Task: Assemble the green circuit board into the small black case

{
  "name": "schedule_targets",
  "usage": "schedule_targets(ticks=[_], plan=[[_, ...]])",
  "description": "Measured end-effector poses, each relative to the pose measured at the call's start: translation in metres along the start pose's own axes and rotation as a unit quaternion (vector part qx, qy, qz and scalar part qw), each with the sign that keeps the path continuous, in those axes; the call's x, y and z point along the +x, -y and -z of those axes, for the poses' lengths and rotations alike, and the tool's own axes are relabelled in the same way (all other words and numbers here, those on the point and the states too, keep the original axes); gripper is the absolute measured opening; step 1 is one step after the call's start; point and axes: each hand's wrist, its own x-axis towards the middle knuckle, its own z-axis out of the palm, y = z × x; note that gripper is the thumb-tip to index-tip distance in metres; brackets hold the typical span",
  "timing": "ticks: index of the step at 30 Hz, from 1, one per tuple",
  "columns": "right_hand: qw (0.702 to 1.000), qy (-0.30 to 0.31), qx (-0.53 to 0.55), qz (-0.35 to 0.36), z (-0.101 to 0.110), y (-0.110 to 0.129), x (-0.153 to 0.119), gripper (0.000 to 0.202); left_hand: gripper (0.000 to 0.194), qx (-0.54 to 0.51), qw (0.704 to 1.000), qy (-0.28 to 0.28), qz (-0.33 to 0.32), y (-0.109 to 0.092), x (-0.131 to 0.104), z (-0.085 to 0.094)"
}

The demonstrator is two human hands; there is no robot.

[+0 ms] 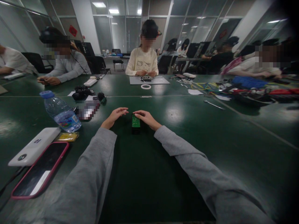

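Note:
A small green circuit board [135,122] sits in or on a black base in front of me on the dark green table. My right hand [147,118] reaches in from the right, its fingertips closed on the board's far end. To the left is my left hand [115,117], empty, its fingers stretched toward the board with a small gap between. Grey sleeves cover both my forearms. Small parts near the right fingertips are too tiny to make out.
At left are a water bottle [63,113], a white power bank [35,146], a red-cased phone [40,169] and a yellow packet [67,137]. A wrench [214,105] lies to the right, before tangled cables [210,87]. Across the table a person [143,62] works at a white board [163,81].

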Motion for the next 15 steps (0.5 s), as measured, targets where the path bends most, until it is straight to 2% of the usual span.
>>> schedule_targets(ticks=[15], plan=[[1.000, -0.004, 0.028, -0.006, -0.0022, 0.0034, -0.0009, 0.030, 0.046, 0.015, 1.000, -0.001, 0.006, 0.0006, 0.0005, -0.0006]])
